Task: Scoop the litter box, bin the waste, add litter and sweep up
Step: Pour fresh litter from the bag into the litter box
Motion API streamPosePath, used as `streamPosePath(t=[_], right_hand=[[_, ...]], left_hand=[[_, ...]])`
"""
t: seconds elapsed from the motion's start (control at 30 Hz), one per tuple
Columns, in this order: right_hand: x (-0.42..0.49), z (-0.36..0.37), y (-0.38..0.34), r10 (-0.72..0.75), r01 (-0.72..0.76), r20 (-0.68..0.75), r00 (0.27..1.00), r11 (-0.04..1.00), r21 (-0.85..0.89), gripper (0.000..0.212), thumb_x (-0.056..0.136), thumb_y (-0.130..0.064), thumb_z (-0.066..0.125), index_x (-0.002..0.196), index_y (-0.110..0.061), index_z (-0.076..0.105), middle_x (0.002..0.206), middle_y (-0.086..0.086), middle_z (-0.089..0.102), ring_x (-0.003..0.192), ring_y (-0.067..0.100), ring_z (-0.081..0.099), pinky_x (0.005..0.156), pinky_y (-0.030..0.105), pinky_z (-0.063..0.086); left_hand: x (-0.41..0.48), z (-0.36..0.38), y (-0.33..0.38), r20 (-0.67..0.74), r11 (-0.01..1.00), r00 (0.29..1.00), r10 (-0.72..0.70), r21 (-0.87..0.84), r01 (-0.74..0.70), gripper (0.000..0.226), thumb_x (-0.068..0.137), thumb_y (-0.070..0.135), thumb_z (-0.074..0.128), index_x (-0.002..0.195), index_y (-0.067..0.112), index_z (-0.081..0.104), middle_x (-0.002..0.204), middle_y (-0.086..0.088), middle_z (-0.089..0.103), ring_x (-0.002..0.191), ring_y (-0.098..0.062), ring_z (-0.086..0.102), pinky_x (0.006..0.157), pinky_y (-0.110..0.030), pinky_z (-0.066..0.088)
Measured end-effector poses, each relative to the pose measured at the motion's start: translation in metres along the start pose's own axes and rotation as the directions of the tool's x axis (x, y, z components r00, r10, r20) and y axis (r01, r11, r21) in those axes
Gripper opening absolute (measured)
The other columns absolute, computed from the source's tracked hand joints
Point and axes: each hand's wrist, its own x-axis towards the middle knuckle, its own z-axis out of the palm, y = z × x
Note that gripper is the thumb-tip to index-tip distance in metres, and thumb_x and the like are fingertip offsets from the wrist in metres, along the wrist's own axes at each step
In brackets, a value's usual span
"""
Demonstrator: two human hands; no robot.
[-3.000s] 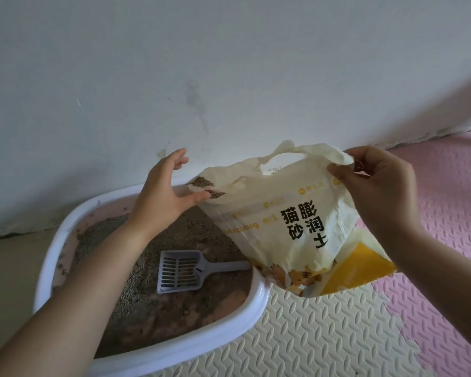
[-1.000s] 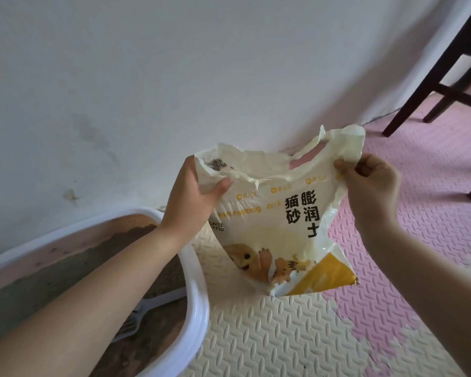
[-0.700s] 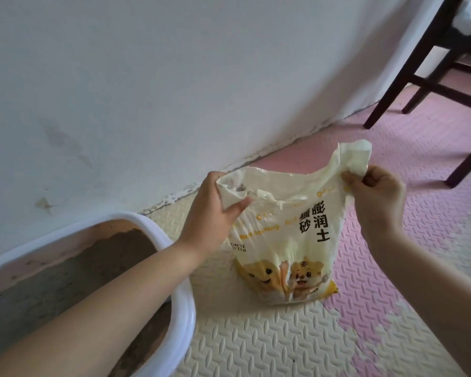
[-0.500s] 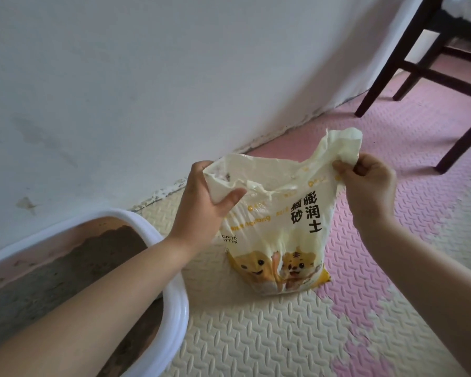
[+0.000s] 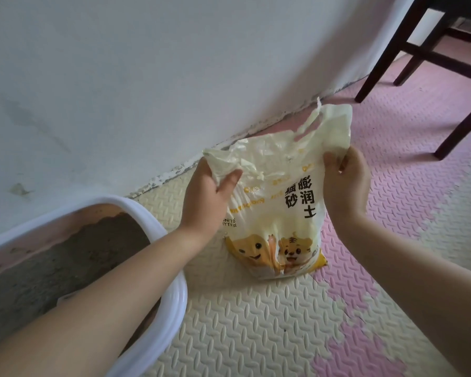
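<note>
**Head view**

- Litter bag [image 5: 272, 221]: stands upright on the floor mat [image 5: 256, 322], at 3 o'clock from the litter box [image 5: 174, 303] and apart from it. The wall [image 5: 147, 77] is near, at its 12 o'clock. The top is torn and the mouth is open and crumpled.
- Left hand [image 5: 206, 197]: grips the torn top corner at the bag's 9 o'clock, thumb over the plastic.
- Right hand [image 5: 346, 186]: pinches the top edge below the handle hole, at 3 o'clock.
- Litter box: white rim, grey litter [image 5: 65, 257] inside.
- Chair [image 5: 392, 50]: dark legs at 1 o'clock, well apart.
- Step, as judged: standing the bag aside and closing it.
- Handling: keep the mouth uppermost, let the base settle flat, and fold the torn top over before letting go. A slumping bag would likely spill grains.
</note>
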Motion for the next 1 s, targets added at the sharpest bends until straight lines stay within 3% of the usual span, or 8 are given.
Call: streamPosePath(t=[0.07, 0.2, 0.37, 0.5, 0.6, 0.8, 0.9, 1.0], right_hand=[[0.002, 0.005, -0.003, 0.005, -0.005, -0.02, 1.0, 1.0, 0.002, 0.032, 0.097, -0.025, 0.05, 0.069, -0.011, 0.044, 0.065, -0.004, 0.04, 0.062, 0.011, 0.033, 0.054, 0.024, 0.03], [0.016, 0.016, -0.012, 0.041, -0.041, -0.041, 0.998, 0.999, 0.01, 0.037, 0.098, -0.021, 0.048, 0.062, -0.017, 0.039, 0.061, -0.007, 0.038, 0.056, 0.008, 0.029, 0.046, 0.014, 0.025], [0.037, 0.034, -0.03, -0.038, 0.038, 0.0, 0.999, 0.998, 0.058, 0.033, 0.097, -0.025, 0.048, 0.075, -0.001, 0.054, 0.065, 0.001, 0.048, 0.06, 0.014, 0.038, 0.053, 0.027, 0.032], [0.049, 0.063, -0.051, -0.11, 0.107, 0.015, 0.994, 0.987, 0.118, 0.031, 0.096, -0.024, 0.049, 0.076, -0.001, 0.056, 0.066, 0.001, 0.051, 0.061, 0.013, 0.041, 0.055, 0.029, 0.035], [0.054, 0.088, -0.064, -0.143, 0.135, 0.061, 0.988, 0.982, 0.129, 0.033, 0.096, -0.023, 0.05, 0.077, 0.003, 0.055, 0.066, 0.0, 0.049, 0.062, 0.013, 0.04, 0.056, 0.028, 0.035], [0.043, 0.147, -0.092, -0.207, 0.188, 0.14, 0.968, 0.972, 0.14, 0.029, 0.096, -0.017, 0.049, 0.07, -0.003, 0.05, 0.059, -0.005, 0.041, 0.054, 0.007, 0.03, 0.049, 0.024, 0.025], [0.035, 0.179, -0.099, -0.185, 0.157, 0.185, 0.965, 0.976, 0.153, 0.033, 0.096, -0.016, 0.049, 0.063, -0.014, 0.044, 0.057, -0.007, 0.037, 0.053, 0.006, 0.027, 0.048, 0.024, 0.022], [0.031, 0.202, -0.102, -0.205, 0.17, 0.263, 0.943, 0.974, 0.148, 0.031, 0.097, -0.02, 0.049, 0.067, -0.011, 0.049, 0.058, -0.007, 0.04, 0.053, 0.008, 0.029, 0.048, 0.025, 0.024]], left_hand=[[0.0, 0.004, 0.003, -0.018, 1.0, 0.999, 0.026, -0.002, -0.026, 0.015, 0.092, 0.033, 0.057, 0.102, 0.026, 0.049, 0.087, 0.021, 0.055, 0.081, 0.009, 0.055, 0.068, -0.002, 0.039], [0.005, 0.003, 0.012, -0.068, 0.996, 0.993, 0.095, 0.011, -0.094, 0.006, 0.095, 0.031, 0.052, 0.099, 0.027, 0.049, 0.086, 0.018, 0.056, 0.083, 0.003, 0.057, 0.068, -0.004, 0.039], [0.013, -0.013, 0.018, -0.132, 0.971, 0.962, 0.237, 0.058, -0.231, 0.009, 0.095, 0.036, 0.049, 0.096, 0.027, 0.048, 0.08, 0.018, 0.053, 0.076, -0.008, 0.057, 0.065, -0.007, 0.04], [0.021, -0.037, 0.016, -0.208, 0.957, 0.935, 0.288, 0.087, -0.275, 0.009, 0.093, 0.036, 0.048, 0.093, 0.028, 0.047, 0.079, 0.019, 0.053, 0.075, 0.004, 0.055, 0.066, -0.005, 0.038], [0.03, -0.055, 0.01, -0.256, 0.953, 0.92, 0.296, 0.141, -0.268, 0.01, 0.093, 0.036, 0.048, 0.09, 0.026, 0.047, 0.076, 0.02, 0.051, 0.073, 0.007, 0.053, 0.065, -0.004, 0.037], [0.06, -0.099, -0.019, -0.429, 0.979, 0.885, 0.179, 0.171, -0.115, 0.039, 0.093, 0.041, 0.047, 0.089, 0.002, 0.052, 0.08, -0.01, 0.059, 0.073, -0.017, 0.054, 0.066, -0.022, 0.043], [0.071, -0.115, -0.042, -0.449, 0.978, 0.883, 0.135, 0.201, -0.048, 0.031, 0.095, 0.035, 0.052, 0.089, 0.005, 0.051, 0.081, -0.008, 0.059, 0.074, -0.017, 0.054, 0.067, -0.024, 0.043], [0.077, -0.128, -0.062, -0.529, 0.988, 0.847, 0.058, 0.154, 0.029, 0.02, 0.095, 0.034, 0.051, 0.091, 0.014, 0.05, 0.085, 0.0, 0.059, 0.077, -0.013, 0.057, 0.071, -0.024, 0.046]])
